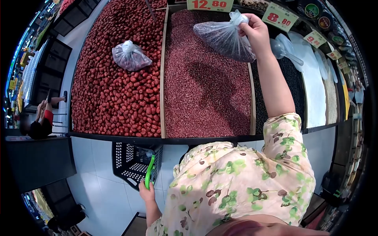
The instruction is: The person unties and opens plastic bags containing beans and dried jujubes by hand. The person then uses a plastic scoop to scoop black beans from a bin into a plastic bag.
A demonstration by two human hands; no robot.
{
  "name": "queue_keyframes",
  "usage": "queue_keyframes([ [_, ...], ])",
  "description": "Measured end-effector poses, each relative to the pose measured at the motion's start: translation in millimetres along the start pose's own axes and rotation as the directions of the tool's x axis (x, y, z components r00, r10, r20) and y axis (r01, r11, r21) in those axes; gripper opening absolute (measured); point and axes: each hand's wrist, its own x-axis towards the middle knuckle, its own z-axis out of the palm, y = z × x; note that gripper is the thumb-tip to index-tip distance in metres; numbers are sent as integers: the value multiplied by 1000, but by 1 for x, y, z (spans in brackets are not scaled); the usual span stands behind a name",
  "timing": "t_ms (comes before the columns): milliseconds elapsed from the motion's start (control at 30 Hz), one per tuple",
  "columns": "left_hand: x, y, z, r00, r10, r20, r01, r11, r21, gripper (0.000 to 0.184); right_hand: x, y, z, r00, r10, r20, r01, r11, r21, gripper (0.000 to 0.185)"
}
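Right hand [256,34] is holding a bag [224,39] over reddish grains [185,86], likely needing steadiness; left hand [147,192] is gripping a green handle [149,172].

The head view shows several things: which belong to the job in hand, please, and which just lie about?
In use:
tied bag, right hand
basket, green handle in left hand
probably the second bag

Lying about, apparently:
clear scoop
price signs

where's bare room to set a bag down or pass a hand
Bare floor lies between the black basket and the dark counter to its left. The near half of the reddish grains, between the wooden dividers, bears nothing else, so a hand could probably pass. Crowded: the back, where the right hand, held bag, scoop and price signs bunch up.
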Motion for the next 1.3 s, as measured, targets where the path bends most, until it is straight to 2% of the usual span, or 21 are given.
queue_keyframes([
  [67, 0, 6, -1, 992, 13, -129, -19, 999, -41, 42, -25, -29, -10, 997, -4, 75, 10, 997, -74, 22],
  [167, 24, 54, -4, 943, -37, -332, -35, 978, -208, 33, -63, -55, -21, 988, 38, 149, -31, 998, -51, 20],
  [200, 37, 76, -5, 927, 1, -374, -92, 970, -225, 23, -78, -62, -21, 979, 72, 189, -66, 997, -39, 21],
  [233, 47, 120, -18, 932, 21, -362, -137, 945, -297, 17, -96, -68, -17, 971, 80, 227, -88, 996, 26, 23],
  [267, 55, 160, -27, 954, -13, -299, -131, 881, -455, 14, -113, -72, -15, 960, 85, 265, -113, 989, 92, 25],
  [300, 63, 189, -30, 955, 60, -290, -220, 798, -561, 13, -128, -73, -18, 930, 115, 348, -160, 981, 105, 27],
  [400, 75, 279, -45, 949, 268, -167, -298, 587, -753, 13, -172, -67, -18, 898, 145, 416, -132, 989, -60, 24],
  [467, 80, 323, -46, 893, 440, -94, -320, 473, -821, 13, -197, -65, -16, 874, 189, 448, -171, 982, -82, 22],
  [533, 82, 364, -41, 841, 541, -11, -270, 402, -875, 16, -219, -59, -14, 868, 230, 441, -192, 973, -130, 23],
  [600, 83, 391, -31, 745, 649, 155, -188, 428, -884, 22, -235, -52, -13, 851, 263, 454, -199, 962, -184, 23],
  [667, 79, 403, -14, 653, 689, 314, -9, 422, -906, 30, -246, -46, -9, 839, 273, 470, -169, 953, -253, 22],
  [733, 74, 405, 1, 623, 666, 411, 190, 380, -905, 38, -259, -35, -5, 864, 264, 429, -156, 950, -271, 24],
  [767, 74, 405, 7, 603, 656, 455, 284, 356, -890, 42, -262, -33, -5, 818, 340, 464, -255, 937, -238, 32],
  [867, 82, 401, 10, 516, 663, 543, 412, 363, -836, 47, -264, -33, -3, 787, 417, 455, -348, 908, -232, 38],
  [900, 82, 404, 9, 529, 652, 543, 418, 357, -835, 43, -263, -32, -3, 738, 446, 507, -369, 895, -251, 42],
  [1000, 86, 403, 14, 516, 629, 582, 390, 433, -813, 40, -258, -32, -4, 703, 450, 551, -349, 893, -284, 42],
  [1033, 86, 405, 14, 519, 619, 590, 392, 441, -807, 35, -260, -28, -4, 716, 437, 544, -332, 899, -285, 43],
  [1133, 88, 399, 23, 484, 621, 617, 438, 439, -785, 31, -262, -17, -5, 671, 466, 577, -379, 884, -273, 43],
  [1233, 87, 394, 32, 487, 614, 621, 359, 507, -783, 24, -264, -8, -2, 608, 501, 616, -412, 862, -295, 38],
  [1300, 81, 392, 40, 573, 603, 556, 269, 502, -822, 23, -269, 5, 2, 612, 508, 607, -479, 848, -227, 34],
])
